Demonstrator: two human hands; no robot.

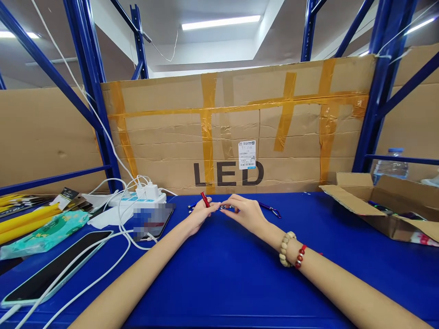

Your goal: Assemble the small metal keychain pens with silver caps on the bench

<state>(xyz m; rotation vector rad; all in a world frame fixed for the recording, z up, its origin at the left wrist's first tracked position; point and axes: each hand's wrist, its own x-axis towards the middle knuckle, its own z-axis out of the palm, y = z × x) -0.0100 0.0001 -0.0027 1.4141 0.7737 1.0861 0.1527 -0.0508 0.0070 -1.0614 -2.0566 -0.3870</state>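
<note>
My left hand (199, 214) is closed around a slim red metallic piece (205, 199), which sticks up between thumb and fingers; its kind is not clear. The fingertips of my right hand (245, 211) pinch a small shiny metal part (224, 207), mostly hidden by the fingers. Both hands almost meet above the blue tabletop (219, 274). Just behind my right hand lies a dark blue loop-shaped piece (272, 211) resembling a carabiner. Another small blue and metal piece (192, 206) shows beside my left hand, partly covered.
On the left are a white power strip (151, 196) with tangled cables, a phone (61, 265), a blurred dark device (164, 219), a green packet (48, 235) and yellow items (30, 219). An open cardboard box (380, 214) stands right; a large carton (164, 141) walls the back.
</note>
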